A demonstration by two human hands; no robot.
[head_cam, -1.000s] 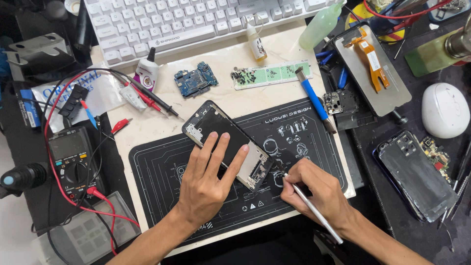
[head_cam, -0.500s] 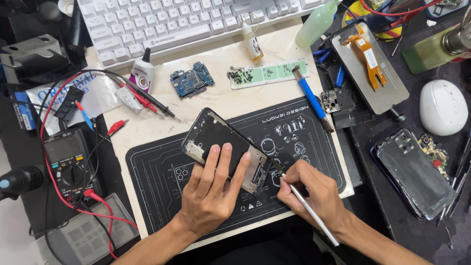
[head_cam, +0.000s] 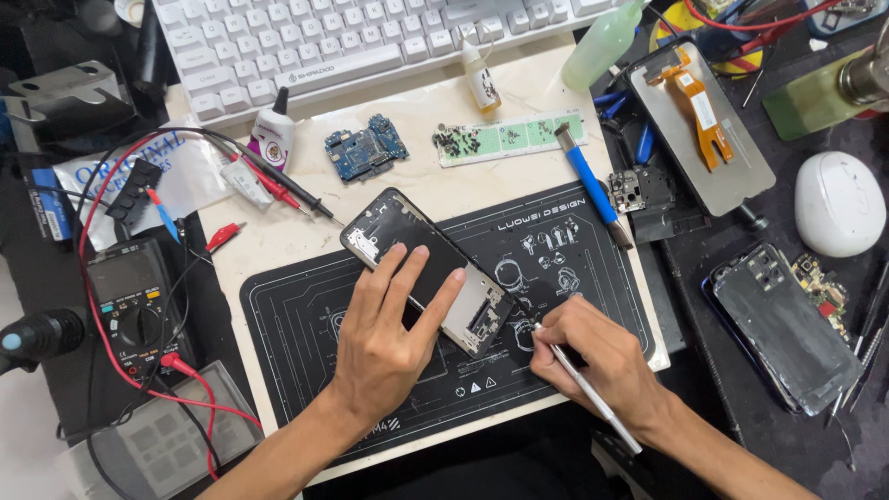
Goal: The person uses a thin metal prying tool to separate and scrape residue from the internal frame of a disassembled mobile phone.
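Left hand [head_cam: 384, 347] flat, fingers spread, pinning the opened phone frame [head_cam: 428, 271] on the black mat [head_cam: 296, 324] at frame centre, as a second before. Right hand [head_cam: 593, 356] clenched on tweezers [head_cam: 588, 389], tip shifted closer to the frame's lower end.

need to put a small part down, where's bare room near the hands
Bare mat left of the left hand, and pale desk between the green strip and the phone frame. Crowded on the right around the screen panel and second phone.
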